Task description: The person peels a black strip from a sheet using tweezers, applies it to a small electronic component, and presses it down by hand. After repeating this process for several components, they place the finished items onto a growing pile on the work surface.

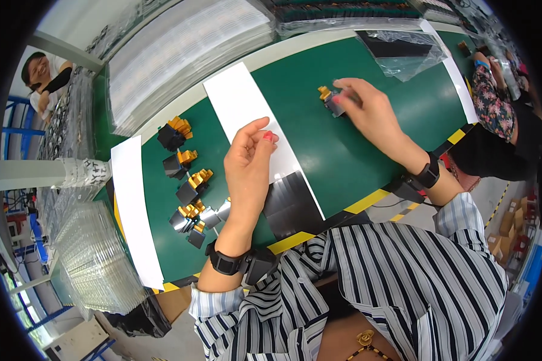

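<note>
Green-topped counter with yellow-and-black striped edging [319,162]: one small dark block with a golden-orange top [333,103] is placed on its far right-hand part, where it is met by the blurred fingers of the right hand [367,108]; whether it is gripped or only touched cannot be told. The left hand [250,159] is raised over a long white sheet [238,93], its fingers loosely curled, a narrow gap left between thumb and forefinger, nothing seen in it. Left of that hand, a row of black blocks with golden-orange tops [190,191] is set out on the counter. Containers: one stack of clear ribbed plastic trays [96,259], kept beside the left edge, contents not discernible; one broad stack of translucent trays [186,57], covered in clear film, beyond the far edge; one clear plastic bag [415,66], laid at far right, by which a flat black sheet [397,45] is enclosed; brown cardboard boxes [509,228], stacked at lower right, contents unclear.
</note>
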`<act>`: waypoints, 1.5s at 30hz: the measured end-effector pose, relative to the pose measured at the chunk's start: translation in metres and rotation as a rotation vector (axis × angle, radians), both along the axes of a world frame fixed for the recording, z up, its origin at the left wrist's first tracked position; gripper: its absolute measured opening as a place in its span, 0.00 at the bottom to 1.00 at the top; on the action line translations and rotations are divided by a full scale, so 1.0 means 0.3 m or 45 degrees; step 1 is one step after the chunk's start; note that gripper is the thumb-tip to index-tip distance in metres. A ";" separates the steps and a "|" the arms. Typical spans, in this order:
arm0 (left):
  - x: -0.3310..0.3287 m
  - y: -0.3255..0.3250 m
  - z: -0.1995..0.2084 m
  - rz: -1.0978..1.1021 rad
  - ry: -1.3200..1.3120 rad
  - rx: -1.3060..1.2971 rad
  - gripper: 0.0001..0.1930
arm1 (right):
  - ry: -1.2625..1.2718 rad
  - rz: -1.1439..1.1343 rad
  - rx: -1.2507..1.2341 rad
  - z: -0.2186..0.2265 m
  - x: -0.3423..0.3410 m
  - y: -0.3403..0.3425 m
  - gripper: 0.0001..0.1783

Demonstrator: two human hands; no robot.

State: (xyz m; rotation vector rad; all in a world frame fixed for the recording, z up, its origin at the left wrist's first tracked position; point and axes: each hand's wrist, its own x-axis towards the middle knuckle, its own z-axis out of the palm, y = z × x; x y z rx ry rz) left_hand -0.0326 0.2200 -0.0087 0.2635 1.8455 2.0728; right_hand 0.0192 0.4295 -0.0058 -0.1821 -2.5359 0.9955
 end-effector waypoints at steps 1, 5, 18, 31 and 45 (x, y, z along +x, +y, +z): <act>-0.001 0.002 -0.001 -0.011 -0.003 0.009 0.11 | -0.064 -0.050 0.090 -0.006 0.010 0.014 0.09; 0.000 0.007 -0.009 -0.030 0.041 -0.050 0.12 | -0.027 -0.021 0.378 -0.038 0.047 0.013 0.11; 0.002 0.008 -0.021 -0.013 0.024 -0.079 0.11 | 0.012 -0.064 0.167 -0.033 -0.012 0.028 0.13; -0.013 -0.003 -0.024 -0.023 0.097 -0.160 0.11 | -0.110 -0.025 0.417 -0.025 0.033 0.019 0.12; 0.284 -0.183 -0.023 -0.193 1.251 -1.354 0.18 | -0.479 0.498 -1.199 -0.007 -0.011 -0.162 0.08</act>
